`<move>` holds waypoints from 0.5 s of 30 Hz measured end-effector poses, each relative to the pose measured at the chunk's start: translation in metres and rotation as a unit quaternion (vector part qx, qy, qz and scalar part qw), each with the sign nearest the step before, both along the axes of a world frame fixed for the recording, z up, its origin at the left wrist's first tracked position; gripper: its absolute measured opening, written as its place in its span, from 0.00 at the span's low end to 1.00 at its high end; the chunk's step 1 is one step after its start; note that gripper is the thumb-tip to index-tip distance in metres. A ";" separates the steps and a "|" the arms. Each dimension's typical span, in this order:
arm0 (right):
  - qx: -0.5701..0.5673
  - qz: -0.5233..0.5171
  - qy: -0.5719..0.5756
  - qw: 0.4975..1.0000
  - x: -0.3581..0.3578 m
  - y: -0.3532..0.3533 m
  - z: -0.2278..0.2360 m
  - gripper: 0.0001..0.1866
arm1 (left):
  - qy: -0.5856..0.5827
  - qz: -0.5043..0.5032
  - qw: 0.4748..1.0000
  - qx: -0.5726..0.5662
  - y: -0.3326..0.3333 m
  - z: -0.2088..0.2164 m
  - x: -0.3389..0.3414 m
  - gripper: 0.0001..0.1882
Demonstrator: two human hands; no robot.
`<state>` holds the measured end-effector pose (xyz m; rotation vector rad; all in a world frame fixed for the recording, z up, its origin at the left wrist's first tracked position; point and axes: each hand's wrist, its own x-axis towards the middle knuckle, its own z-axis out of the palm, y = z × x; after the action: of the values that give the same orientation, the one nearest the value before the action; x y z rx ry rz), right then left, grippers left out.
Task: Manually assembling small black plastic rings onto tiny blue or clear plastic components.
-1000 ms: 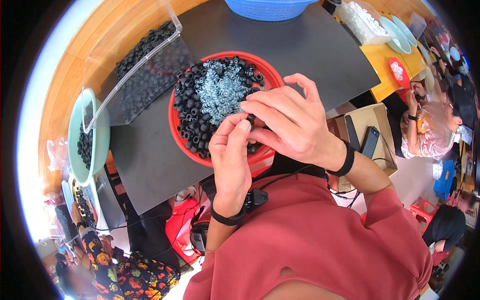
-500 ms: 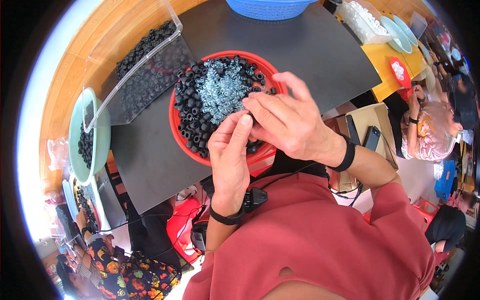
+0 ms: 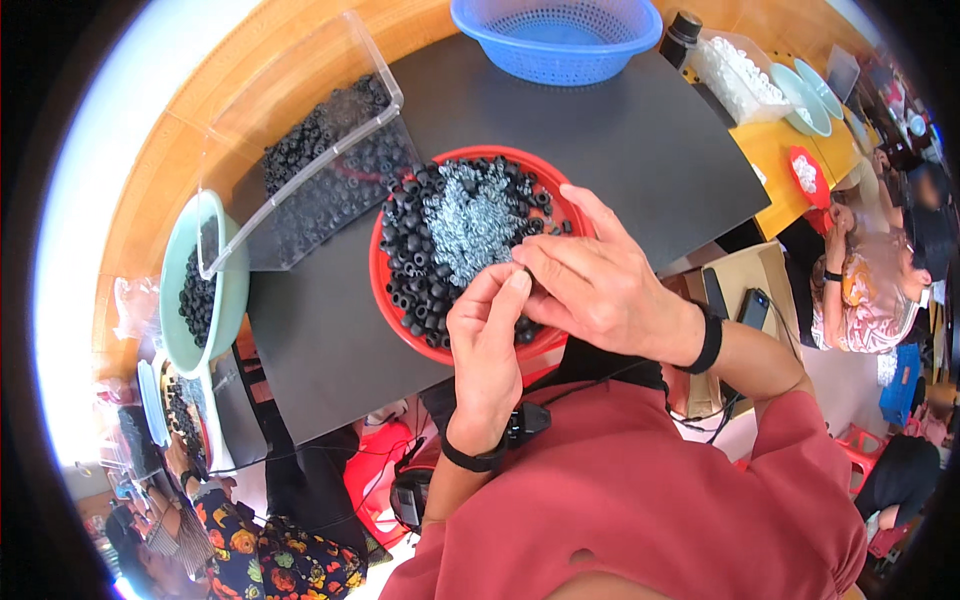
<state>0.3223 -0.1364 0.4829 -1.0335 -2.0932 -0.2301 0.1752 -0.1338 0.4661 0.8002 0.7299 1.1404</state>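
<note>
Over the near right side of a red basin (image 3: 480, 152), my left hand (image 3: 484, 338) and my right hand (image 3: 612, 292) meet at the fingertips. Both pinch a small black part (image 3: 527, 270), mostly hidden by the fingers. Beneath and beyond them, the basin holds many small black ring-like rubber parts (image 3: 405, 272) with hollow centres. On top of these lies a heap of small silvery metal pieces (image 3: 465, 240), curled like clips or springs. Each wrist wears a black band.
A clear plastic box (image 3: 320, 165) and a pale green basin (image 3: 180, 345), both with black parts, stand left. At the far edge sits a blue basket (image 3: 560, 68), near a dark bottle (image 3: 682, 35). An open cardboard box (image 3: 770, 268) is right. Other people work on both sides.
The whole view has shifted, so the table and basin appear lower and further right, and more of the blue basket shows. My hands stay pinched together, with slight finger movement.
</note>
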 end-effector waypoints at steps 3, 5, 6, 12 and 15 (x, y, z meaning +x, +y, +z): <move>0.010 -0.015 0.011 1.000 -0.003 0.002 -0.001 0.21 | -0.016 -0.025 0.999 -0.024 0.002 -0.003 -0.005 0.09; -0.016 -0.034 0.003 0.999 -0.003 0.001 0.000 0.23 | -0.068 -0.035 0.997 -0.030 0.000 0.001 -0.003 0.10; -0.017 -0.035 0.003 0.999 -0.004 0.003 0.000 0.23 | -0.068 -0.035 0.997 -0.031 0.001 0.001 -0.004 0.10; 0.001 0.012 -0.025 1.000 -0.003 0.013 0.003 0.19 | -0.093 -0.052 0.994 -0.021 0.003 -0.008 -0.010 0.11; -0.009 0.018 -0.030 0.999 -0.002 0.015 -0.001 0.16 | -0.108 -0.056 0.992 -0.031 0.004 -0.006 -0.008 0.10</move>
<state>0.3206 -0.1211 0.4817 -1.0109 -2.1692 -0.2263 0.1676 -0.1301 0.4600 0.6465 0.5311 1.0780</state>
